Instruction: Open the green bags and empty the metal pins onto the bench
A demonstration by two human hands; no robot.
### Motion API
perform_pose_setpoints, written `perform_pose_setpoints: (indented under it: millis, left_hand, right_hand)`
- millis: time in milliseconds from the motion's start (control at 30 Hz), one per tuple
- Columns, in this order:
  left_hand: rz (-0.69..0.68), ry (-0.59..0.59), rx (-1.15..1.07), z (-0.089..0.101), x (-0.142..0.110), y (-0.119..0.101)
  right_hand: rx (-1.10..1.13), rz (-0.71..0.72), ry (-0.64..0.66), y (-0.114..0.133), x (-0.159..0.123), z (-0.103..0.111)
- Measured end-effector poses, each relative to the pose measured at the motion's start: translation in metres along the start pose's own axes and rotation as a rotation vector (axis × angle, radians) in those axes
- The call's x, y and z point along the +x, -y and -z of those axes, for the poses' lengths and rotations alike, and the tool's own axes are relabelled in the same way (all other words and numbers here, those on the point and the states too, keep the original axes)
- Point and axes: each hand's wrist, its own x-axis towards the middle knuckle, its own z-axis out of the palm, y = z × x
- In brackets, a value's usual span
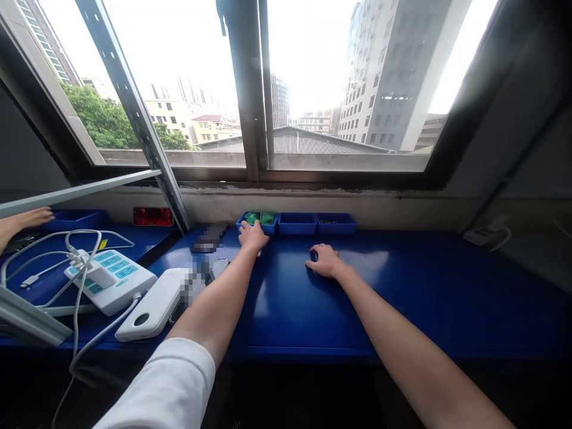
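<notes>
My left hand (pixel 254 236) reaches to the front of a small blue bin (pixel 273 231) that holds green pieces (pixel 261 218), too small to name. Its fingers are spread at the bin's rim, and I see nothing held in them. Over the blue table (pixel 304 316), my right hand (pixel 326 261) is low, with thumb and fingers apart and curved around bare space. Beside the green pieces' bin stand a second blue bin (pixel 297 225) in the middle and a third blue bin (pixel 336 224) on the right, with small dark bits in it.
On the left lie a white power strip (pixel 111 280) with tangled cables, a white power bank (pixel 149 307) and a dark phone-like slab (pixel 152 216). A metal shelf post (pixel 167 179) rises there. Another person's hand (pixel 33 217) is near a blue tray (pixel 78 219).
</notes>
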Motion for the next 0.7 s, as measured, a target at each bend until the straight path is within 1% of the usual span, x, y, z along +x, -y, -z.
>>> perform_pose_setpoints:
  millis: [67, 133, 200, 300, 333, 367, 400, 433, 500, 533, 567, 633, 700]
  left_hand:
    - [0.016, -0.078, 0.037, 0.003, -0.005, 0.0]
    - [0.024, -0.088, 0.052, 0.01, -0.013, 0.002]
    - [0.008, -0.03, 0.052, 0.02, -0.02, 0.004]
    - [-0.084, 0.156, 0.045, 0.04, -0.026, 0.012]
    - [-0.107, 0.186, 0.038, 0.047, -0.026, 0.014]
    - [-0.126, 0.208, 0.023, 0.052, -0.026, 0.017]
    - [-0.125, 0.2, -0.004, 0.056, -0.026, 0.02]
    - [-0.101, 0.132, -0.034, 0.058, -0.025, 0.022]
    - [-0.021, -0.051, -0.092, 0.057, -0.023, 0.025]
    - [0.03, -0.102, -0.111, 0.054, -0.022, 0.026]
    - [0.078, -0.105, -0.12, 0.051, -0.021, 0.026]
    - [0.149, -0.008, -0.124, 0.043, -0.021, 0.024]
    - [0.166, 0.079, -0.134, 0.036, -0.024, 0.016]
  right_hand:
    - [-0.022, -0.013, 0.021, 0.004, 0.002, 0.003]
    - [-0.039, -0.034, 0.026, 0.007, 0.003, 0.006]
    - [-0.046, -0.03, 0.025, 0.009, 0.003, 0.009]
    - [-0.048, 0.007, 0.02, 0.006, 0.002, 0.011]
    - [-0.046, 0.018, 0.01, 0.005, 0.002, 0.011]
    - [-0.042, 0.027, -0.003, 0.004, 0.002, 0.01]
    - [-0.033, 0.029, -0.022, 0.003, 0.002, 0.009]
    - [-0.019, 0.03, -0.043, 0.002, 0.003, 0.009]
    - [0.025, 0.027, -0.086, 0.003, 0.003, 0.008]
    - [0.053, 0.031, -0.104, 0.004, 0.003, 0.008]
    - [0.084, 0.039, -0.116, 0.006, 0.002, 0.008]
    - [0.167, 0.059, -0.116, 0.01, 0.0, 0.009]
    - [0.269, 0.049, -0.108, 0.014, -0.001, 0.01]
